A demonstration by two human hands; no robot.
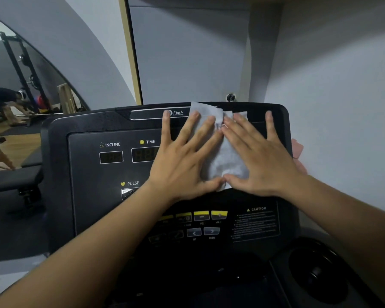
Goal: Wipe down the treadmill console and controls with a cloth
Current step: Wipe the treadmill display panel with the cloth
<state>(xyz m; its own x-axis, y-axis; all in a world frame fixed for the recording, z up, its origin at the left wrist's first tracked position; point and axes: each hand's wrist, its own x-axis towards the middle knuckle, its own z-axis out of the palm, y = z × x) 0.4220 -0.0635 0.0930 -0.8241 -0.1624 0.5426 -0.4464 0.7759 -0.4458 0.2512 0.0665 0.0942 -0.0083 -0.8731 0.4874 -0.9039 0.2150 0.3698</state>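
Note:
A black treadmill console [87,174] fills the middle of the view, with INCLINE, TIME and PULSE readouts on its left part. A pale grey cloth [226,161] lies spread on the upper middle of the panel, reaching the top edge. My left hand [182,161] presses flat on the cloth's left side with fingers spread. My right hand [260,158] presses flat on its right side, fingers also spread; the two thumbs nearly meet at the cloth's lower edge. Yellow and grey control buttons [201,215] sit below the hands.
A caution label [256,223] is at the console's lower right, and a round cup holder [318,272] lies further right. A grey wall stands close behind and to the right. On the left a mirror [20,90] shows a squat rack and a bending person; a bench [20,176] stands beside the treadmill.

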